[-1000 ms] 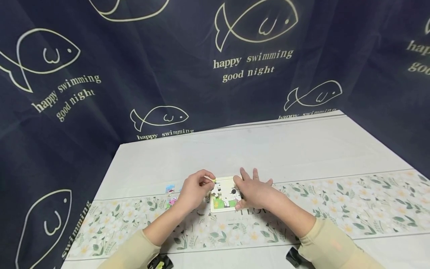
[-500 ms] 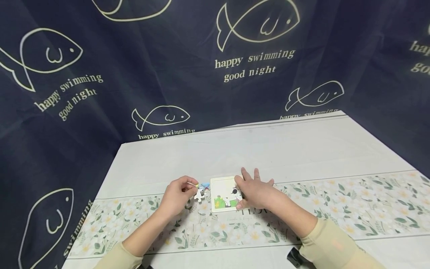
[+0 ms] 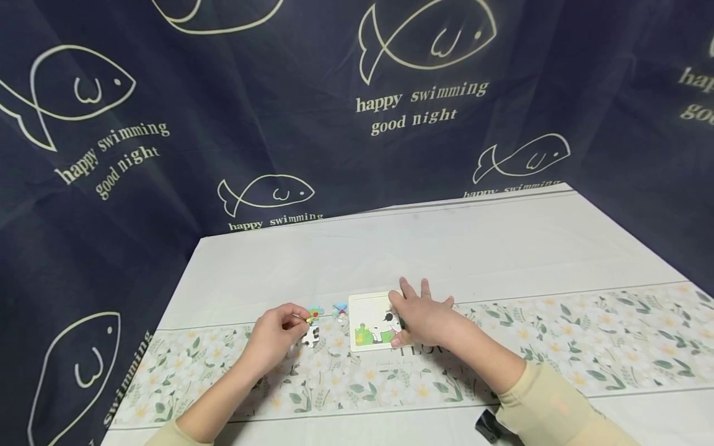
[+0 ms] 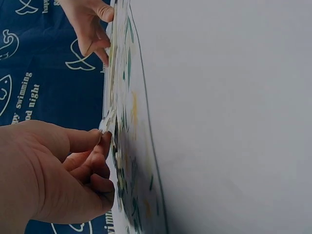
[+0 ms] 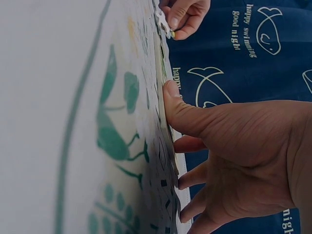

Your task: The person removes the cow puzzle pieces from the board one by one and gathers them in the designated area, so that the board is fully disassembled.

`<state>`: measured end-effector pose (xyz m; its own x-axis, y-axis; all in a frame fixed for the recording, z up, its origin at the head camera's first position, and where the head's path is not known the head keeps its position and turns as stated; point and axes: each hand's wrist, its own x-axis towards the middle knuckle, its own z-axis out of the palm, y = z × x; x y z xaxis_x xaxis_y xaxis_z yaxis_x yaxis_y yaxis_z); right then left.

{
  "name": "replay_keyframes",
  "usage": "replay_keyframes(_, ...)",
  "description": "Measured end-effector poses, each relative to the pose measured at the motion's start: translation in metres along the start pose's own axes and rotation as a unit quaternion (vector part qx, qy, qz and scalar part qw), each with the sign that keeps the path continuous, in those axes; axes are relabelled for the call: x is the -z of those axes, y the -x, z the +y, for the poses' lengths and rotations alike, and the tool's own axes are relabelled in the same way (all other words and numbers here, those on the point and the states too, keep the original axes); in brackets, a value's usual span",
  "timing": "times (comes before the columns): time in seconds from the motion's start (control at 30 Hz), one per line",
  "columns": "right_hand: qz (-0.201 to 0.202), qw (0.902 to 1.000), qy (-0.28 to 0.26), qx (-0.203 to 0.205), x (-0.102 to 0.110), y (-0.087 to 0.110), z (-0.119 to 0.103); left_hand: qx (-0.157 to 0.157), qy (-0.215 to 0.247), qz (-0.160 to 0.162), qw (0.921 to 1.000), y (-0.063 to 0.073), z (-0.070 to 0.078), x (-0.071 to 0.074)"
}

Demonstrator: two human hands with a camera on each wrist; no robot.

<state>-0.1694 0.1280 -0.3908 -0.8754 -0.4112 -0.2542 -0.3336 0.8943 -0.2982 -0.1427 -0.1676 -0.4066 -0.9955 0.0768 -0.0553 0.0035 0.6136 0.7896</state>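
Note:
A white jigsaw piece with black patches [image 3: 310, 336] is pinched between thumb and fingertips of my left hand [image 3: 273, 339], left of the puzzle board. In the right wrist view, the same hand [image 5: 187, 17] holds the piece [image 5: 162, 23] close over the table. The pale-framed puzzle board [image 3: 368, 307] has pieces with green grass and part of a cow along its bottom and right; its upper left is a bare cream base. My right hand [image 3: 423, 317] rests on the board's right side with fingers spread, thumb at the lower right, covering that edge.
A blue jigsaw piece [image 3: 339, 308] lies just left of the board, and a blue, green and red piece [image 3: 315, 311] lies by my left fingertips. A flower-patterned strip runs across the white table [image 3: 446, 248]. Behind stands a dark blue fish-print curtain [image 3: 334, 148].
My left hand has moved left, off the board, carrying the white and black piece with it. That uncovered the board's upper left. The right hand has stayed on the board.

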Motion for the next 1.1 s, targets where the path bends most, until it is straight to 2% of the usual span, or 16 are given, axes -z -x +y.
replay_keyframes(0.37,0.004,1.0000,-0.001,-0.002,-0.0009,0.0003,0.0001,0.000,-0.026,0.003,0.9997,0.0024,0.0012,0.0009)
replay_keyframes(0.7,0.002,1.0000,-0.003,-0.005,0.0005,0.0011,-0.0015,-0.011,-0.017,0.035,0.9992,0.0017,0.0024,-0.0002)
replay_keyframes(0.9,0.003,1.0000,-0.003,-0.009,-0.0004,0.0000,-0.0010,-0.022,-0.010,0.039,0.9990,0.0020,0.0062,0.0000)
replay_keyframes(1.1,0.005,0.9999,-0.006,-0.010,-0.0007,-0.0018,-0.0004,-0.021,0.002,0.067,0.9975,0.0000,0.0082,0.0034)
